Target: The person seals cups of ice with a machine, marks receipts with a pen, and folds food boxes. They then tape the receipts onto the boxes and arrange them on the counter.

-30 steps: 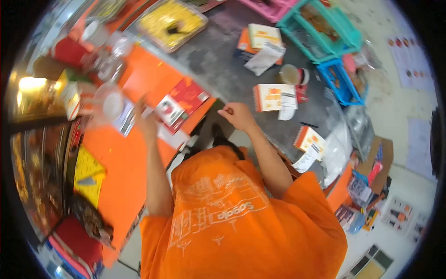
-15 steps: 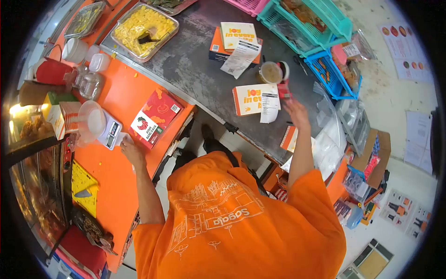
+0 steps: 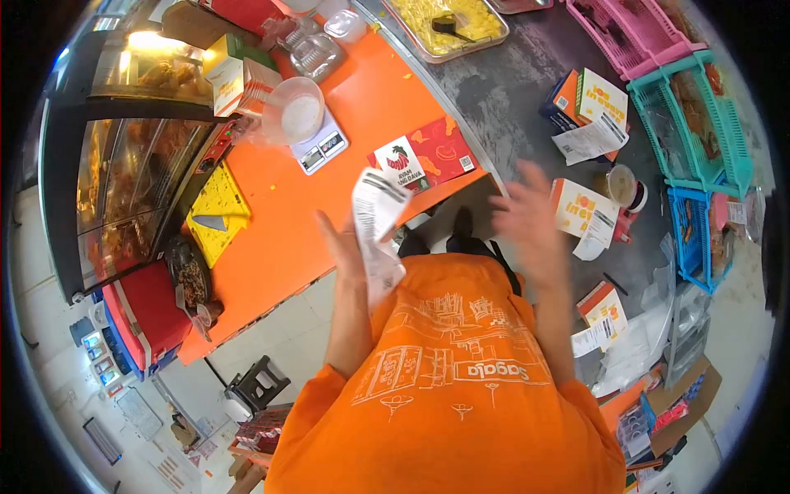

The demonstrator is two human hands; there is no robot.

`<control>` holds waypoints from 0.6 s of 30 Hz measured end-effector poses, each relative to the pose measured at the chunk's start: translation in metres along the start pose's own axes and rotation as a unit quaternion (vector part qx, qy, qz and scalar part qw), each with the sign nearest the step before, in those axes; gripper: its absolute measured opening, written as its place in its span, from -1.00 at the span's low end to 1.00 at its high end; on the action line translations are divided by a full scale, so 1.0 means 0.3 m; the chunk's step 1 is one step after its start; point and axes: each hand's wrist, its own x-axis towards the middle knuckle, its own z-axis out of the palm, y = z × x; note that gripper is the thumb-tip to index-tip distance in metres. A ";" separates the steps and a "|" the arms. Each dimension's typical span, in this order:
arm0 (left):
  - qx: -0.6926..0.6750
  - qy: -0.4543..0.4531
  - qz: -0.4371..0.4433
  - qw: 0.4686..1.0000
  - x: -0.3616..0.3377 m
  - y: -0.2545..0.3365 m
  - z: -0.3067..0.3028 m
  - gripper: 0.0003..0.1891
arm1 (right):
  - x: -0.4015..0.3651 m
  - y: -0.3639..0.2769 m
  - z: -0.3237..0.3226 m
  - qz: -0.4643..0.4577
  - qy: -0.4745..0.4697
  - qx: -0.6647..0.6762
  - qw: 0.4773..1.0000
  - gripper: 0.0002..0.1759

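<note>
A long printed receipt (image 3: 380, 226) hangs curled from my left hand (image 3: 349, 251), which is closed on it with one digit stretched out. My left hand is above the orange counter's front edge, and just beyond the receipt lies a flat red and white box (image 3: 444, 156). My right hand (image 3: 529, 222), smeared by motion, is raised with its fingers apart and nothing visible in it. To its right, on the dark worktop, stands a white and orange food box (image 3: 571, 206) with a receipt (image 3: 596, 235) on it.
A digital scale (image 3: 321, 146) carries a clear tub (image 3: 294, 111). A yellow board (image 3: 220, 221) holds a knife (image 3: 211, 222) near the heated display case (image 3: 144, 173). Teal (image 3: 699, 115) and pink baskets (image 3: 629, 37) line the far right. A tray of yellow food (image 3: 451, 25) stands at the back.
My view has swung left. My left hand has come from beside the scale towards my body with the receipt. My right hand has drawn back from beside the food box and is raised.
</note>
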 end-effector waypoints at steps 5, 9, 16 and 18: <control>0.283 0.001 0.025 0.959 -0.003 -0.047 0.152 -0.62 | 0.160 0.038 0.195 0.042 -0.063 0.254 0.964 -0.40; 0.285 -0.005 0.026 0.958 0.013 -0.076 0.147 -0.81 | 0.248 0.059 0.185 0.078 -0.106 0.149 0.980 -0.74; 0.354 -0.044 -0.113 0.928 0.003 -0.279 -0.049 -0.78 | 0.441 0.224 0.172 -0.074 -0.087 -0.364 0.925 -0.81; 0.412 -0.060 -0.193 0.889 0.023 -0.330 -0.111 -0.70 | 0.442 0.236 0.171 -0.130 -0.088 -0.521 0.839 -0.76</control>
